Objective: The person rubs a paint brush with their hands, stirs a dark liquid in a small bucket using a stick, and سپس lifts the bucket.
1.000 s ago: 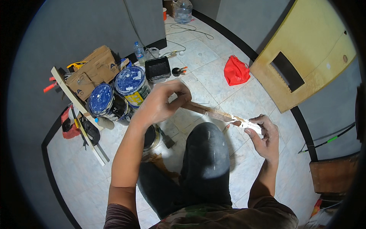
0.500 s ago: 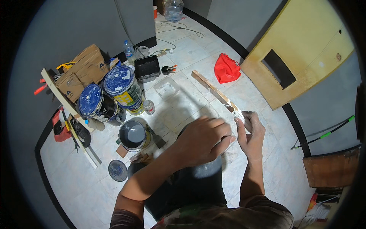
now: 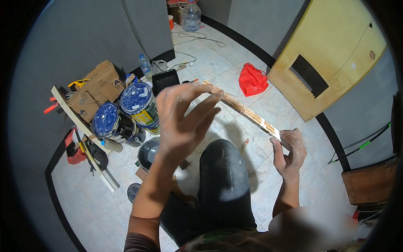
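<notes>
My right hand (image 3: pixel 290 152) pinches the near end of a narrow wooden strip (image 3: pixel 247 112) with rough edges. White paste coats the wood by its thumb. The strip slants up and away to the left, raised above the floor. At its far end is my left hand (image 3: pixel 184 113), its fingers stretched and apart. Two fingertips overlap the strip's edge; whether they press on it is unclear. Beneath my arms is my dark-trousered knee (image 3: pixel 222 168). A pot of grey paint (image 3: pixel 147 154) stands partly hidden behind my left forearm.
Two blue-lidded paint buckets (image 3: pixel 136 97) stand at the left near cardboard (image 3: pixel 95 86) and a long board (image 3: pixel 69 107). A black tray (image 3: pixel 166 80) sits behind them. Farther off lies a red bag (image 3: pixel 252 80). A yellow panel (image 3: pixel 336 54) leans at the right wall.
My left hand has moved left and away from beside my right hand to the strip's far end. The right hand, still holding the strip, has shifted slightly right and nearer.
</notes>
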Motion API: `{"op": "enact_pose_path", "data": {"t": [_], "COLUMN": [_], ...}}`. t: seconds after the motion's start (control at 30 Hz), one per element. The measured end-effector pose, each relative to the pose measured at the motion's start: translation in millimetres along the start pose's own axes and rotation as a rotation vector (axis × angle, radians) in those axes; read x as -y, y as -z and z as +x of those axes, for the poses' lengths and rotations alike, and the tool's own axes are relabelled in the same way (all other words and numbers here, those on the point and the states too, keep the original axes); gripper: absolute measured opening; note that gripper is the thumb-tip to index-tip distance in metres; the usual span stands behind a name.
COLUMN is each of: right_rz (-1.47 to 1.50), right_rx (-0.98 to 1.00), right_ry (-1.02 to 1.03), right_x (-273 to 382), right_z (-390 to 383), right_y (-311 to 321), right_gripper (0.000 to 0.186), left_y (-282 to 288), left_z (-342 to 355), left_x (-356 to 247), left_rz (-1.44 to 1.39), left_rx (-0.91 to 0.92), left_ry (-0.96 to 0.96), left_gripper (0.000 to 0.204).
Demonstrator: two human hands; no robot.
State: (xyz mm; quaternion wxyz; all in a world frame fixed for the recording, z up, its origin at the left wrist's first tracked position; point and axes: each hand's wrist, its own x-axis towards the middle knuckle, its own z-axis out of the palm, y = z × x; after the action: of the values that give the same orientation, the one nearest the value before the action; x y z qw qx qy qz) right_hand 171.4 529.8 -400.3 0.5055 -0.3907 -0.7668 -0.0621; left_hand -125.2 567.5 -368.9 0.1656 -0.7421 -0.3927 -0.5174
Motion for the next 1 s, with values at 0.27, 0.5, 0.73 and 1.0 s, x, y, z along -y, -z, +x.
{"op": "enact_pose_path", "data": {"t": [0.27,0.5,0.73,1.0], "right_rz": [0.061,0.066,0.115,0.074], "right_rx": [0.129,0.341,0.305,0.297], "right_ry": [0.039,0.034,0.026,0.103], "right_x": [-3,-9,-14,-19], "right_z": [8,15,15,15], "right_y": [1,2,-5,-10], "right_gripper": [0.027,0.023,0.022,0.025], "left_y": [11,-5,-3,4], "left_z": [10,-20,-23,-22], "left_x": [34,50,42,40], "left_rz": [-0.054,-0.251,-0.513,-0.615], "left_rx": [0.28,0.563,0.544,0.672], "left_ry": [-0.175,0.004,0.251,0.705], "left_gripper": [0.025,0.022,0.029,0.019]}}
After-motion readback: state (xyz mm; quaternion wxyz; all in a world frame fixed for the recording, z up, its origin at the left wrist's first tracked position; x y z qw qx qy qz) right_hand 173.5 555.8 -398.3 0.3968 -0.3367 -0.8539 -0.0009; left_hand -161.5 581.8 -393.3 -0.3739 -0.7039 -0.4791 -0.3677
